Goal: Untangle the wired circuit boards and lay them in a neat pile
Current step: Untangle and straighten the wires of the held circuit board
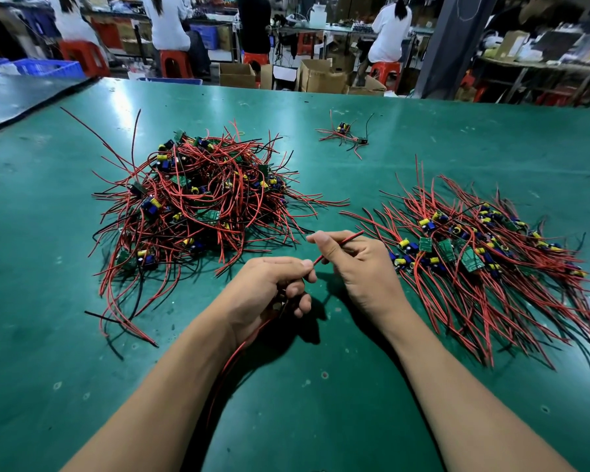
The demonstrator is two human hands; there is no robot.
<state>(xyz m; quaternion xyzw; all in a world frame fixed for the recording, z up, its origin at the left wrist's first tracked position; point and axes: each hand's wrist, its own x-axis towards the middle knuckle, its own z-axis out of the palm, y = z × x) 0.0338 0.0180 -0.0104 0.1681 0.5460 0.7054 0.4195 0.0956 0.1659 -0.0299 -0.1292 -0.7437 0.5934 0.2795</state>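
As hands (269,287) pinch, wire (355,235) spans — seemingly.

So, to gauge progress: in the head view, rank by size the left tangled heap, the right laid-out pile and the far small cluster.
Largest, unranked: the tangled heap and the laid-out pile spread about alike.
Smallest: the small cluster, though it lies farther from the camera.
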